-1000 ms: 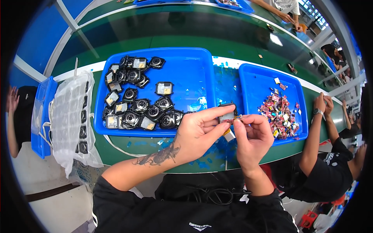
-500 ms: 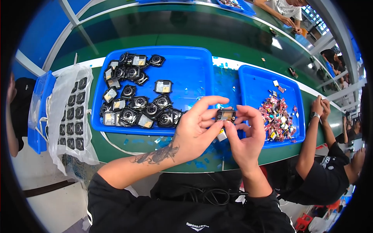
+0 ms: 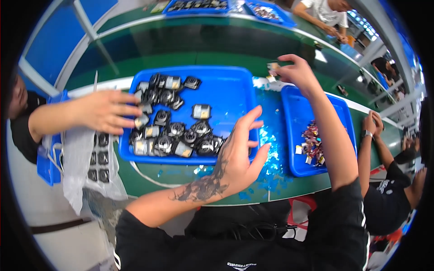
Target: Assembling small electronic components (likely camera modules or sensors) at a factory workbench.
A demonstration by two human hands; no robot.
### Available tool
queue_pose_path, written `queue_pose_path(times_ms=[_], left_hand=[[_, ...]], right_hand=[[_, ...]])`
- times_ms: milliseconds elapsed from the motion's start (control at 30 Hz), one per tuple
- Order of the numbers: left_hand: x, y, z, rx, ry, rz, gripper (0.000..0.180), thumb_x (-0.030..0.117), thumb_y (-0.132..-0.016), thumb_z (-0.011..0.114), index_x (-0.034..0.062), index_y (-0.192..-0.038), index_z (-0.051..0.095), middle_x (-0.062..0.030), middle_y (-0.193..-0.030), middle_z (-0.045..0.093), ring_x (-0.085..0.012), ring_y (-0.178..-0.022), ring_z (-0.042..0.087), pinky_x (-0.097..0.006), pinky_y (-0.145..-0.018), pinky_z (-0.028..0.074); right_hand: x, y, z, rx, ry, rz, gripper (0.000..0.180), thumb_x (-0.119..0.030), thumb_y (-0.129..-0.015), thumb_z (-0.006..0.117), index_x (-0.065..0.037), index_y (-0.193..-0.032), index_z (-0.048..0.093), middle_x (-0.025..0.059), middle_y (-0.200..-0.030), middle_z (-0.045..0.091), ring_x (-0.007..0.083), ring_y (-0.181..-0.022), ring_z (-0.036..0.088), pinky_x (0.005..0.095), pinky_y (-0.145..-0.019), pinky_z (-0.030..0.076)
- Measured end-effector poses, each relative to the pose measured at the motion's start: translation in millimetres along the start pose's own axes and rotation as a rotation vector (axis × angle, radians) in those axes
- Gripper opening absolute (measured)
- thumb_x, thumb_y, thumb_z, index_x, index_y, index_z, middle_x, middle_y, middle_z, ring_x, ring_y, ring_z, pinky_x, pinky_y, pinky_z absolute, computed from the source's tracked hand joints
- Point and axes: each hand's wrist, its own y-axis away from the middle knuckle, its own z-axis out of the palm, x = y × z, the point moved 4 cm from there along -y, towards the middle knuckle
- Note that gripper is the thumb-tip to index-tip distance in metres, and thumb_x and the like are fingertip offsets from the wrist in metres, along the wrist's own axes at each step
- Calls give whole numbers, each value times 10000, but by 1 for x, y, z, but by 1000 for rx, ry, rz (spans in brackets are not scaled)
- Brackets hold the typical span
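Observation:
My left hand hovers over the right end of a large blue tray, fingers apart, with nothing visible in it. In the tray's left and lower parts lie many black watch cases, some with round sensor backs up, others showing silver insides. My right hand is reaching forward past the back corner of a smaller blue tray. Its fingertips pinch a small pale and brown electronic part, blurred by motion. Small red, white and gold parts heap in that smaller tray, partly hidden by my right forearm.
From the left, another person's hand reaches over the big tray's left edge. Below it is a plastic-covered tray of black watch cases. Blue film scraps litter the green bench between the trays. Another person's arms are close on the right.
My hands have parted: the right swung forward and away with a small part, and the black watch piece between them is out of sight. Another person's hand has come in from the left.

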Motion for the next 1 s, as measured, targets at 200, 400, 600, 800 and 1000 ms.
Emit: queue_pose_path(times_ms=[200,400,600,800,1000], left_hand=[[15,12,6,-82,-366,444,601,-22,-760,700,-22,-1293,421,-241,-1295,527,-341,-1049,621,-344,-744,564],[20,16,10,-150,-493,600,515,28,-732,708,81,-1215,535,-171,-1284,560,-290,-1054,624,-328,-768,567],[24,12,3,39,-435,627,464,2,-759,677,67,-1180,493,-177,-1159,624,-315,-972,653,-379,-781,555],[32,-18,-32,293,-744,365,668,115,-841,610,-50,-1404,291,-235,-1380,404,-364,-1248,400,-461,-1058,298],[-22,-16,-22,-268,179,-557,290,181,-1017,461,-25,-1204,541,-49,-901,579,-113,-753,547,-231,-634,450]], right_hand=[[60,-67,-3,21,435,87,617,-242,-630,893,-1,-1121,608,107,-909,661,202,-823,636,318,-695,514],[-40,4,59,148,515,-517,235,-265,-780,694,-53,-875,727,184,-907,675,346,-903,648,446,-818,521],[-63,85,171,-296,704,-671,268,-216,-781,706,-28,-952,619,186,-965,616,354,-931,640,448,-737,549],[-63,96,123,-244,546,-584,203,-142,-769,687,-26,-911,600,167,-873,634,351,-823,652,457,-707,538],[-69,136,46,-381,24,-414,183,-78,-797,724,-5,-943,641,113,-849,692,182,-780,690,290,-730,547]])
